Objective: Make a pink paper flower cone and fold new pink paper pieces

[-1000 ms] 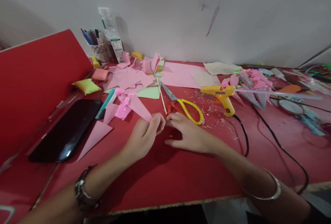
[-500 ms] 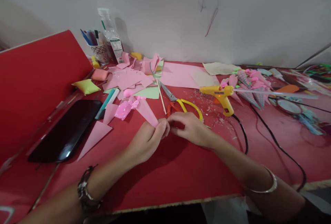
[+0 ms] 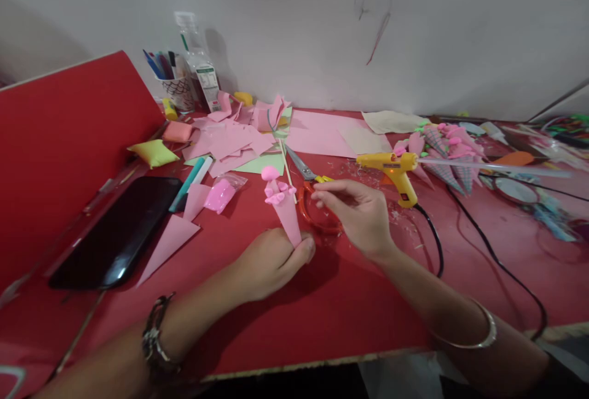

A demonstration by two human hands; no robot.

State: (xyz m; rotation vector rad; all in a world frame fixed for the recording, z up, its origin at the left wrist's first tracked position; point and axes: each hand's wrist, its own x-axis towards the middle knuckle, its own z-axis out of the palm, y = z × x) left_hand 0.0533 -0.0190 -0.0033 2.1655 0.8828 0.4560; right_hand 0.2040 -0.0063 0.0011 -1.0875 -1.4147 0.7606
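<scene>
My left hand (image 3: 271, 261) is closed round the tip of a pink paper cone (image 3: 286, 213), which stands upright with small pink balls in its mouth. My right hand (image 3: 361, 215) hovers just right of the cone, fingers loosely curled, thumb and forefinger stretched toward it, holding nothing that I can see. Behind that hand lie the yellow-handled scissors (image 3: 307, 173) on the red table (image 3: 322, 319).
A yellow glue gun (image 3: 394, 169) with a black cord (image 3: 483, 245) stands to the right, finished cones (image 3: 444, 153) beyond it. Pink paper triangles (image 3: 168, 242), a bag of pink balls (image 3: 221, 193), a black phone (image 3: 122, 230), pink scraps (image 3: 230, 138) and a pen cup (image 3: 177, 89) lie left.
The pink cone was lying flat with both hands at its tip; now my left hand holds it upright and my right hand has let go and drawn back to the right.
</scene>
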